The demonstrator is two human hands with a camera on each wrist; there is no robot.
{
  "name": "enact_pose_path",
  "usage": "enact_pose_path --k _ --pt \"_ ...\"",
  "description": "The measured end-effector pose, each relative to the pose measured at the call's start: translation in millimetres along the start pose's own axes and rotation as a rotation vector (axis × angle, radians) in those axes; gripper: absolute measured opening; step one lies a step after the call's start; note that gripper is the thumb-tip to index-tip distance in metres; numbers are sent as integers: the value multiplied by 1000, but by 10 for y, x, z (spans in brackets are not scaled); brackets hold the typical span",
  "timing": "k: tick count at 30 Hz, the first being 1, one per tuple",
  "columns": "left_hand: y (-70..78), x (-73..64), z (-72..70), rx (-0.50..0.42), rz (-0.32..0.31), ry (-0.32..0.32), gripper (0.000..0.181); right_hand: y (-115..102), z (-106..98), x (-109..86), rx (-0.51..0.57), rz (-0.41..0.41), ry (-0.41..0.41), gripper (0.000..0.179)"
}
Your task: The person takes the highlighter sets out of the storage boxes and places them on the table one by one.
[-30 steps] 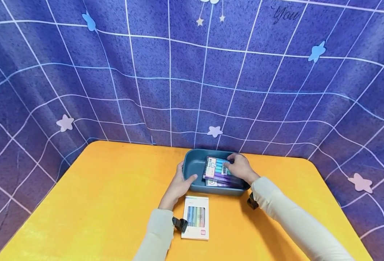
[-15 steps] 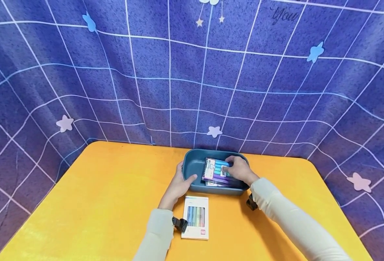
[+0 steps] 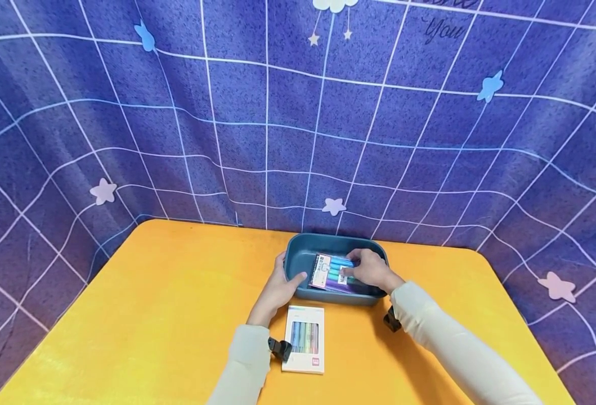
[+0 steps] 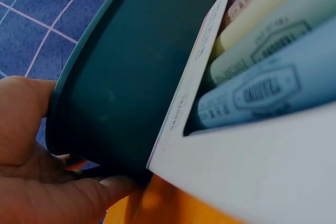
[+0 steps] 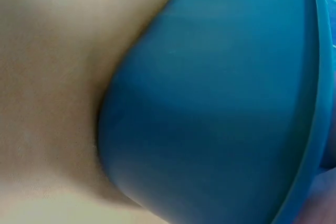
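Observation:
A dark teal plastic bin (image 3: 305, 247) sits toward the back of the table. My left hand (image 3: 277, 287) holds its left end, with the thumb by the front corner; the left wrist view also shows the fingers on the bin (image 4: 121, 77). Inside the bin, my right hand (image 3: 371, 270) pinches the right part of a clear pack of blue, green and purple pens (image 3: 330, 274). The pack lies nearly flat there, its right end hidden by the hand. Only the bin's outer wall (image 5: 220, 98) and a bit of the hand show in the right wrist view.
A white windowed box of pastel markers (image 3: 303, 360) lies on the yellow table (image 3: 176, 315) in front of the bin, close to the left wrist. Behind the table hangs a blue gridded curtain (image 3: 247, 140) with stars.
The right hand has brought the pen pack down and slightly left inside the bin. Another pack that showed beneath its front edge is now covered. The left hand has stayed on the bin.

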State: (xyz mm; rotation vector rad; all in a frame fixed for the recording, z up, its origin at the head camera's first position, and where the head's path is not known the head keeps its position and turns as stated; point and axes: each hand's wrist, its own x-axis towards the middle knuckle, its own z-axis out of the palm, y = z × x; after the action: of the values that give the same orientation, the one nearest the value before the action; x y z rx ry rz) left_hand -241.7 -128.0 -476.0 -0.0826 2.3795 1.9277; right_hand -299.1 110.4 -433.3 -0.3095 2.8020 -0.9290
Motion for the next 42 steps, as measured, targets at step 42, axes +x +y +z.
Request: enact_pose_path --k 42 --pt "-27 -14 6 -22 -3 1 74 -160 -209 -70 36 -47 -65 29"
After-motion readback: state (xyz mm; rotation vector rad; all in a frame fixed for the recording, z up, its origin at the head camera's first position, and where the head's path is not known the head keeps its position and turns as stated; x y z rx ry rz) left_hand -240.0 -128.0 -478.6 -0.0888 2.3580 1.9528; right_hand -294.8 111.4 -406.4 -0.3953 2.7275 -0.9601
